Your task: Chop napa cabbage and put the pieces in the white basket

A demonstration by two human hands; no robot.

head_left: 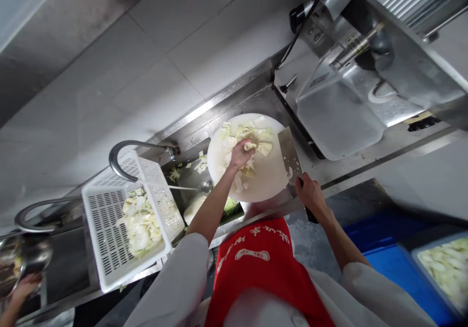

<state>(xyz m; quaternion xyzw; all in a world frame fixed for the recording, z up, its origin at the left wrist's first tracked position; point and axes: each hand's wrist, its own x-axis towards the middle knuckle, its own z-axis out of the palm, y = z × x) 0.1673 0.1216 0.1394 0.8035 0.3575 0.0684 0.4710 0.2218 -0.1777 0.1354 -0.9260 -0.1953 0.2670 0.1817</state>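
Observation:
My left hand [241, 154] is closed on a piece of pale cabbage [250, 145] above the round white cutting board [268, 183]. Cut cabbage pieces [265, 134] lie scattered around it on the board. At the board's right edge, my right hand [310, 190] grips the dark handle of a cleaver [289, 151]. The wide blade lies over the rim, with small cabbage scraps near it. Part of the board and some pieces are hidden behind my left hand and forearm.
Left of the board is a sink [188, 176] with cabbage inside and water running from a curved faucet [122, 144]. A white basket [97, 229] holds cut cabbage. A metal machine [343, 107] stands right. Another person's hand [27, 285] is at a metal bowl [40, 254], lower left.

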